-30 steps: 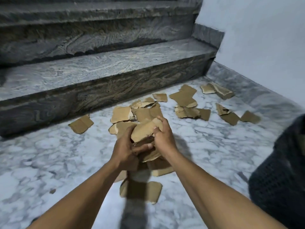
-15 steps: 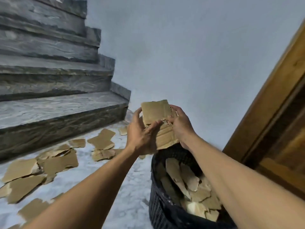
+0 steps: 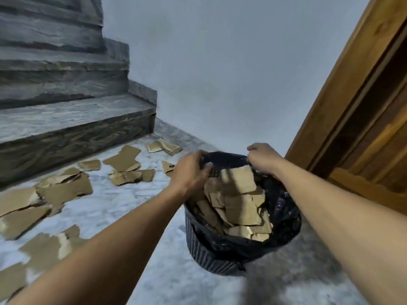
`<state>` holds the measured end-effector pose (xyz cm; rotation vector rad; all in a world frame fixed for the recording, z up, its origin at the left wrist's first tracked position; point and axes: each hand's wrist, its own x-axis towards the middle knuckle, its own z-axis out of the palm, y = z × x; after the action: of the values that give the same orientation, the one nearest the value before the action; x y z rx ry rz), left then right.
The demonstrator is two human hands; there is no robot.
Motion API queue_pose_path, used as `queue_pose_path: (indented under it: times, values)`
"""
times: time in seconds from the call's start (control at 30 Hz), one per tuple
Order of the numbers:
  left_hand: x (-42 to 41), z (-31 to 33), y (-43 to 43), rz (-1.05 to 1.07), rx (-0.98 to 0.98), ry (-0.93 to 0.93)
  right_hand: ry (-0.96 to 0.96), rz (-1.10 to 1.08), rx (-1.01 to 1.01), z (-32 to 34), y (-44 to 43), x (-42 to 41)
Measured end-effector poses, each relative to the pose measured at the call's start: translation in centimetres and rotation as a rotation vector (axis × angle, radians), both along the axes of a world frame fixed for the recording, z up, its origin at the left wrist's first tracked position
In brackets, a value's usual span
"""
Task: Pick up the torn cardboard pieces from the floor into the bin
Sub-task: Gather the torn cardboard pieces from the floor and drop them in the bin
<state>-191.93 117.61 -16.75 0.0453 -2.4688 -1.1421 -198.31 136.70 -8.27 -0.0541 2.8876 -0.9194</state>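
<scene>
The black mesh bin [image 3: 204, 257], lined with a black bag [image 3: 285, 208], stands on the marble floor and holds a heap of torn cardboard pieces [image 3: 242, 208]. Both hands hover over its far rim. My left hand [image 3: 191, 170] is at the left rim with fingers spread and nothing in it. My right hand [image 3: 264, 159] is at the back rim, fingers loosely curled and empty. One piece [image 3: 239, 179] lies tilted on top of the heap between the hands. Several more torn pieces [image 3: 63, 190] lie scattered on the floor to the left, some near the step [image 3: 125, 160] and some near me [image 3: 44, 249].
Grey stone stairs [image 3: 66, 119] rise at the left behind the scattered pieces. A white wall [image 3: 220, 73] stands behind the bin. A wooden door and frame [image 3: 363, 111] stand close on the bin's right.
The hands lifted a stack of cardboard from the floor, carried it right over the bin and let it go. The stack now lies in the bin and the hands are empty.
</scene>
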Motion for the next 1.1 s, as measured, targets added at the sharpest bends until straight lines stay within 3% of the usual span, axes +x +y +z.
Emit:
queue_pose_path:
  times: [0.13, 0.27, 0.37, 0.47, 0.57, 0.67, 0.73, 0.9, 1.1]
  values:
    - [4.6, -2.5, -6.5, 0.147, -0.044, 0.137, 0.244, 0.294, 0.141, -2.0, -8.8, 2.0]
    - [11.4, -8.1, -15.3, 0.367, -0.062, 0.004, 0.360, 0.511, 0.059, -5.8, -19.7, 6.8]
    - [18.2, -13.1, -22.2, 0.521, -0.151, -0.183, 0.303, 0.627, 0.039, -11.5, -25.5, 11.8]
    - [24.7, -17.6, -27.1, 0.614, -0.192, -0.435, 0.104, 0.722, 0.161, -18.1, -28.6, 15.9]
    - [29.0, -21.6, -29.6, 0.531, -0.257, -0.711, -0.099, 0.771, 0.264, -24.9, -30.3, 18.8]
    - [31.3, -24.7, -31.1, 0.483, -0.345, -0.861, -0.123, 0.821, 0.359, -30.8, -31.8, 20.7]
    - [31.7, -26.3, -32.2, 0.545, -0.345, -0.853, -0.067, 0.795, 0.409, -33.5, -33.0, 21.0]
    - [30.1, -27.4, -38.4, 0.737, -0.308, -0.637, 0.112, 0.672, 0.353, -36.0, -38.0, 17.1]
    - [25.2, -27.3, -49.0, 0.790, -0.232, -0.688, 0.196, 0.724, 0.289, -36.1, -44.8, 9.4]
